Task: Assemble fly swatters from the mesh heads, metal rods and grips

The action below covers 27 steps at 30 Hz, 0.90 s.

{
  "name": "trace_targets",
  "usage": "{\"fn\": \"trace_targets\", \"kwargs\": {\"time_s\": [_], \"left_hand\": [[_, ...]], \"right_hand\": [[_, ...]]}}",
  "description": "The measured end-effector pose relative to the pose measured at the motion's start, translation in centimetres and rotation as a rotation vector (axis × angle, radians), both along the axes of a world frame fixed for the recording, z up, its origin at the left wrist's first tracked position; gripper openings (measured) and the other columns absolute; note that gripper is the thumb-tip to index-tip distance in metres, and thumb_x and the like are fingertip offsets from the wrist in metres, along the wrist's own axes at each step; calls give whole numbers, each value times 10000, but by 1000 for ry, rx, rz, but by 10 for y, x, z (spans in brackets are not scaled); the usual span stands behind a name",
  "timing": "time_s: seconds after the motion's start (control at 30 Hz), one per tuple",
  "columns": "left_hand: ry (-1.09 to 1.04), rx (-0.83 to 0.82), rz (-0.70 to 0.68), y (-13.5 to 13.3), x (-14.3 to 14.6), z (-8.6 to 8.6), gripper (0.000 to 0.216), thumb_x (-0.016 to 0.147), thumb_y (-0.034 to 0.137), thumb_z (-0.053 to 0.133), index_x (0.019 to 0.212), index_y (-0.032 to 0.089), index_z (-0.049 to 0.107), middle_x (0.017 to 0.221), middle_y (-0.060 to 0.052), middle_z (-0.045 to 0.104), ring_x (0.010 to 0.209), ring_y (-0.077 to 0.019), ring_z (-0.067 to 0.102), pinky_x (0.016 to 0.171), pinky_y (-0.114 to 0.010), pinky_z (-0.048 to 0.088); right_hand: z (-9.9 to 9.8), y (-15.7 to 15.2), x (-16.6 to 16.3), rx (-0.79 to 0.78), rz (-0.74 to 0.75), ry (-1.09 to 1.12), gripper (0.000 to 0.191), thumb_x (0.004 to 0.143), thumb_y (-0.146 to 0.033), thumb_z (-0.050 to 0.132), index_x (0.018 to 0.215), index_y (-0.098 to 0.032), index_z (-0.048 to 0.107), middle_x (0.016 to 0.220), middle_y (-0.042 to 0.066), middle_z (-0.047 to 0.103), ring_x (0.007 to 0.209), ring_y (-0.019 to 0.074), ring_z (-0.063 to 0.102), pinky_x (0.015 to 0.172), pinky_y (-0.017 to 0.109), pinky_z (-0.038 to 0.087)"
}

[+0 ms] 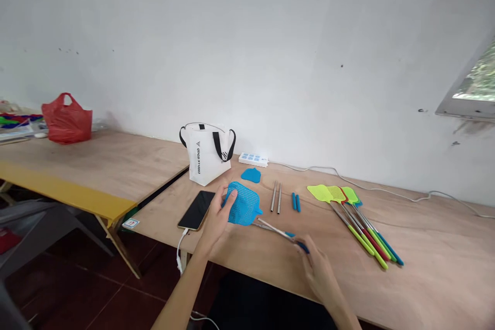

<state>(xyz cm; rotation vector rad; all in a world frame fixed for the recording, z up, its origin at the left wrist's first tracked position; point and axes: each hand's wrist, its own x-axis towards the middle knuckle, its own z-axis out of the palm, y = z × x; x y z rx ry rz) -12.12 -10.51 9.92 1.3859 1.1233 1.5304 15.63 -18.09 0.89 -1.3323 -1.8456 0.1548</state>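
Observation:
My left hand (216, 219) is closed on a blue perforated fly swatter head (244, 207), thumb on its face, with its short neck pointing right. In my right hand (319, 268) is a fly swatter handle, a metal rod (274, 228) with a blue grip. The rod's bare tip is close to the neck of the head but apart from it. Another metal rod with a blue grip seems to lie just below, partly hidden. Beyond my hands lie a second blue swatter head (251, 175), two loose metal tubes (276, 197) and two blue grips (296, 202).
Several whole fly swatters (361, 224) in yellow-green, red and blue lie fanned at the right. A phone (196, 210) with a charging cable is left of my left hand. Behind stand a white bag (207, 157) and a power strip (253, 159); a red bag (69, 121) sits on the left table.

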Motion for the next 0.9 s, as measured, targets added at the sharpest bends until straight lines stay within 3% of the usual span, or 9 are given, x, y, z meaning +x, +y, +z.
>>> {"fn": "trace_targets", "kwargs": {"time_s": [0.1, 0.23, 0.27, 0.33, 0.43, 0.5, 0.63, 0.8, 0.9], "left_hand": [[-101, -66, 26, -2, 7, 0, 522, 817, 643, 661, 1108, 214, 596, 861, -10, 646, 738, -170, 617, 633, -253, 497], [-176, -136, -66, -10, 20, 1, 535, 766, 609, 734, 1102, 218, 590, 869, -4, 660, 738, -155, 635, 634, -235, 505], [-184, -142, -91, -13, 24, 1, 527, 763, 593, 743, 1098, 218, 588, 878, -5, 666, 758, -156, 642, 646, -232, 509], [-191, -147, -111, -18, 30, 2, 515, 768, 580, 742, 1103, 223, 581, 878, -1, 672, 776, -158, 649, 660, -230, 512], [-182, -147, -97, -25, 38, 3, 504, 783, 575, 733, 1105, 221, 578, 895, -5, 674, 799, -163, 654, 678, -235, 515], [-185, -156, -109, -27, 42, 2, 504, 785, 578, 734, 1098, 216, 575, 909, -12, 674, 815, -168, 657, 694, -244, 519], [-228, -159, -112, -30, 46, 3, 535, 770, 587, 748, 1108, 216, 562, 907, -7, 670, 806, -163, 651, 711, -251, 520], [-279, -156, -118, -29, 45, 5, 491, 772, 558, 759, 1066, 222, 554, 880, 11, 642, 770, -138, 618, 685, -222, 494], [-286, -164, -112, -29, 44, 5, 505, 765, 569, 762, 1070, 222, 558, 899, 6, 640, 772, -137, 614, 683, -219, 497]], "right_hand": [[21, -6, 14, 28, -24, 91, 348, 1036, -432, 403, 1239, -276, 640, 1128, 81, 719, 1046, 233, 690, 868, 333, 583], [44, -17, 19, 13, -94, 126, 356, 995, -511, 494, 1082, -267, 737, 857, 71, 693, 750, 213, 680, 542, 256, 553], [47, -20, 18, 30, -103, 133, 360, 991, -516, 500, 1033, -261, 750, 823, 73, 684, 732, 215, 675, 515, 251, 540], [53, -25, 14, 75, -82, 131, 359, 1003, -492, 487, 1072, -257, 749, 883, 89, 701, 828, 231, 693, 617, 265, 577], [57, -31, 7, 76, -15, 96, 396, 1034, -418, 437, 1352, -286, 633, 1047, 93, 701, 966, 223, 687, 801, 291, 584], [58, -35, 2, 45, -2, 78, 422, 1040, -399, 427, 1421, -299, 578, 1003, 82, 681, 907, 205, 682, 737, 264, 578], [58, -38, -4, 78, -21, 48, 378, 1035, -379, 456, 1349, -294, 650, 805, 44, 617, 702, 170, 640, 588, 228, 528], [60, -40, -4, 106, 3, 71, 362, 1044, -319, 446, 1341, -290, 650, 915, 68, 652, 746, 163, 646, 618, 229, 511], [61, -40, -4, 98, 28, 59, 372, 1048, -311, 446, 1373, -275, 623, 876, 59, 631, 725, 150, 634, 585, 214, 485]]}}
